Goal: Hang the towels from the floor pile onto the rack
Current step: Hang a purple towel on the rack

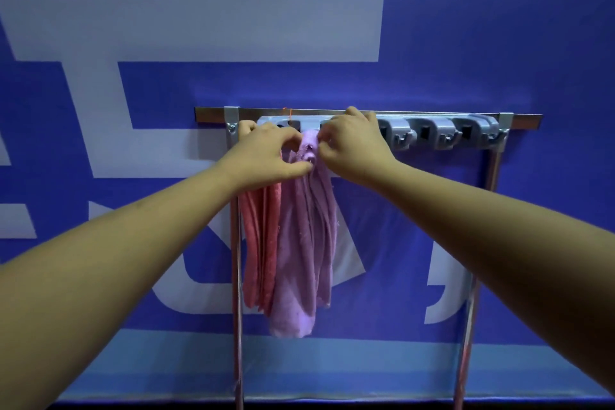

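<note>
**Left grip** (266,153): clenched on the bunched top of the purple towel (306,243), just under the rack (432,131), taken from the towel's left.

**Right grip** (352,150): the same bunch is pinched from the right; its upper fingers are rested on the rack's top edge.

**Purple towel:** held between both grips, its long axis hung straight down from the rack. Its top is met at a hook left of the rack's middle, largely hidden. Both grips are judged equally near, and a short push up and back onto that hook is called for.

**Pink towel** (261,243): hung at the rack's left end, touching the purple one.

**Free hooks** (404,136): ranged toward the rack's right end.

**Floor pile:** not seen.
</note>
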### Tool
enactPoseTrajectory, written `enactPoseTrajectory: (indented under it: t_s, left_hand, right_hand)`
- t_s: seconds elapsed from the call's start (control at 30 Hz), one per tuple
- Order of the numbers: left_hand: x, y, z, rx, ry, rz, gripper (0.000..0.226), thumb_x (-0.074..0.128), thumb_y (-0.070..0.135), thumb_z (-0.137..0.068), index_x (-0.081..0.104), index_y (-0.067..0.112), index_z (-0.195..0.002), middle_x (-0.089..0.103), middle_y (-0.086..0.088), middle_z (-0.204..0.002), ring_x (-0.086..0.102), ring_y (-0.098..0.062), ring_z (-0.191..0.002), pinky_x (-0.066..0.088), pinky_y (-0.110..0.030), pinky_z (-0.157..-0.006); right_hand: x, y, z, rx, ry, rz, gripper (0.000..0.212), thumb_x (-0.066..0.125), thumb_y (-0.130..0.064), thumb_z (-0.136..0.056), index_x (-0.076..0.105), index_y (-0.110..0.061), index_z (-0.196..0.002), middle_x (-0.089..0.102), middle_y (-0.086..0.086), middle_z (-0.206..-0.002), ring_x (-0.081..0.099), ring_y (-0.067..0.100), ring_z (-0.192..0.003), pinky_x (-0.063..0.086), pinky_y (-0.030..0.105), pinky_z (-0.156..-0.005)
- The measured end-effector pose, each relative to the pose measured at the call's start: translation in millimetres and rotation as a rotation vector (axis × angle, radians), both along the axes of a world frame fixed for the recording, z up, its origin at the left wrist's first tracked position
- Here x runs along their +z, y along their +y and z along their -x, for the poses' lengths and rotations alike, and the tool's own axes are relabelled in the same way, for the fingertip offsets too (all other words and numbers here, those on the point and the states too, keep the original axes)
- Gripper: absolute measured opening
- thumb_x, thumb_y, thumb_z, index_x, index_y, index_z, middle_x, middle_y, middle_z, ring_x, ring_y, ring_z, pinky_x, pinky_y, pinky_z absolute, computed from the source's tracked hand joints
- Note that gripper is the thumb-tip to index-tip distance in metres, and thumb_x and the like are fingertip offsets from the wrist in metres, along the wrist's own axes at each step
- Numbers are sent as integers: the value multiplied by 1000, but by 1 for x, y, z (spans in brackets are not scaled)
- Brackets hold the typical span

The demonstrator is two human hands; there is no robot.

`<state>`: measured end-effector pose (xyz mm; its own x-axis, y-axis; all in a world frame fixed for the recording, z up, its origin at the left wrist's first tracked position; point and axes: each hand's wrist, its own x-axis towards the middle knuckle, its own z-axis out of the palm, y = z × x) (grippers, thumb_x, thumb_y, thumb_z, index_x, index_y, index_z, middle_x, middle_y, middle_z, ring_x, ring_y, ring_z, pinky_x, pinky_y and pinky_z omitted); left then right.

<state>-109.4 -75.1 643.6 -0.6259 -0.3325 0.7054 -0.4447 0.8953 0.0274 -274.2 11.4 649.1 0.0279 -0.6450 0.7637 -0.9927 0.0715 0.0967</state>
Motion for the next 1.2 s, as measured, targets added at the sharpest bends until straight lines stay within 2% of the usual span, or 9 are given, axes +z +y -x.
enactPoseTrajectory:
  t_s: [0.1, 0.23, 0.33, 0.4, 0.7, 0.8, 0.9, 1.03, 1.2]
  left_hand:
    - [-2, -1, 4, 84, -7, 47, 33, 47, 56, -74, 60, 27, -85, 64, 6, -76, 57, -15, -80, 29, -41, -92]
    - [2, 2, 10, 74, 92, -71, 35, 42, 40, -74, 68, 22, -91, 70, 3, -84, 61, -20, -86, 28, -42, -97]
    - [3, 6, 10, 80, 149, -54, 37, 41, 38, -76, 70, 21, -92, 71, 1, -87, 61, -23, -90, 33, -40, -92]
    - [8, 9, 11, 46, 217, -72, 37, 43, 37, -77, 70, 20, -96, 72, -3, -88, 61, -28, -89, 44, -40, -86]
    - [2, 13, 16, 85, -2, -71, 38, 62, 13, -80, 54, 7, -116, 66, -15, -102, 59, -35, -99, 48, -40, -81]
    - [-10, 21, 15, 176, -65, -108, 26, 64, 15, -81, 47, 7, -99, 55, -9, -83, 50, -29, -87, 28, -28, -65]
    - [-14, 22, 17, 194, -3, -155, 15, 59, 10, -81, 59, 4, -95, 59, -14, -88, 56, -32, -93, 28, -28, -65]
    - [-12, 20, 16, 230, 235, -156, 32, 55, 7, -80, 64, 16, -109, 67, -12, -103, 59, -33, -100, 37, -29, -70]
    - [-27, 19, 19, 177, 95, -186, 11, 55, 3, -81, 53, 9, -90, 61, -18, -90, 57, -37, -91, 32, -32, -66]
  right_hand:
    - [-13, 5, 1, 180, -182, -2, 21, 49, -32, -77, 54, -16, -64, 44, -5, -58, 42, 23, -73, 27, 32, -64]
    - [-25, 2, -1, 115, -395, -130, 44, 66, -47, -77, 62, -21, -112, 65, -7, -99, 57, 18, -92, 49, 37, -74]
    - [-26, -9, -3, 98, -471, -34, 11, 60, -27, -79, 58, -17, -81, 61, 1, -76, 59, 29, -80, 47, 38, -63]
    - [-19, -11, -6, 107, -534, 50, 17, 56, -17, -78, 47, -13, -65, 48, 2, -60, 51, 30, -68, 35, 35, -54]
    - [-37, -6, -1, 34, -535, -37, 24, 54, -13, -78, 40, -18, -60, 47, 0, -63, 49, 34, -71, 32, 32, -58]
    - [-38, -6, 2, 73, -567, -23, 16, 53, -12, -78, 44, -12, -64, 48, 2, -60, 50, 32, -68, 35, 34, -56]
    - [-37, -4, 2, 82, -573, -20, 22, 53, -10, -77, 40, -13, -60, 45, 1, -57, 44, 30, -65, 31, 34, -52]
    - [-46, -1, 8, 10, -600, -73, 21, 50, -6, -74, 40, -16, -58, 46, 0, -60, 44, 31, -67, 30, 31, -49]
    - [-56, -1, 11, 103, -635, -71, 13, 49, -9, -78, 52, -16, -67, 53, -1, -62, 46, 28, -67, 41, 36, -59]
